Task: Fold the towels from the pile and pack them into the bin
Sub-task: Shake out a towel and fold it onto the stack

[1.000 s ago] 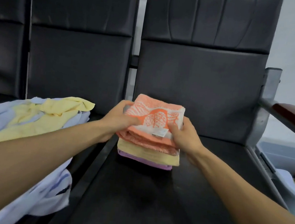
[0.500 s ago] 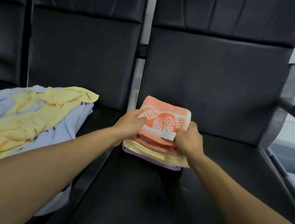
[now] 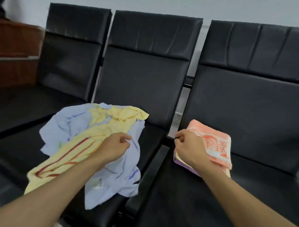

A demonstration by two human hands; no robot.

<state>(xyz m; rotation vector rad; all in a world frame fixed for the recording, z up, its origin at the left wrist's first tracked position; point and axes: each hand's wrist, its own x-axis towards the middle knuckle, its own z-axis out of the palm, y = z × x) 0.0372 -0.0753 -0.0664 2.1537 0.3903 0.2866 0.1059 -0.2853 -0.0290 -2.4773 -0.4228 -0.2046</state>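
**Two hands released from the stack: next towel pending**

1. Left hand (image 3: 115,144): it has crossed from the folded stack to the loose pile. It now sits over the seam between the yellow towel (image 3: 93,134) and the blue towel (image 3: 118,175). The fingers are curled. Whether they pinch cloth cannot be told.
2. Right hand (image 3: 189,148): half a second ago it clamped the stack's right side. It now hovers at the stack's left edge, fingers loosely curled, with nothing visible in its grasp.
3. Folded stack (image 3: 215,140): an orange patterned towel lies on top, a pale yellow one beneath and a purple one (image 3: 180,162) at the bottom. The stack rests unattended on the right-hand seat (image 3: 209,205), near the backrest.
4. Loose pile: the yellow and blue towels lie crumpled together on the middle seat (image 3: 153,138), unfolded.

Assessment: squaring the stack appears finished, and the step in hand is probably drawing the next towel from the pile. Two towels remain to fold, and nothing from this stack has been packed.

Container: the bin is out of view now. One second ago it showed beyond the right armrest, and its contents could not be made out.
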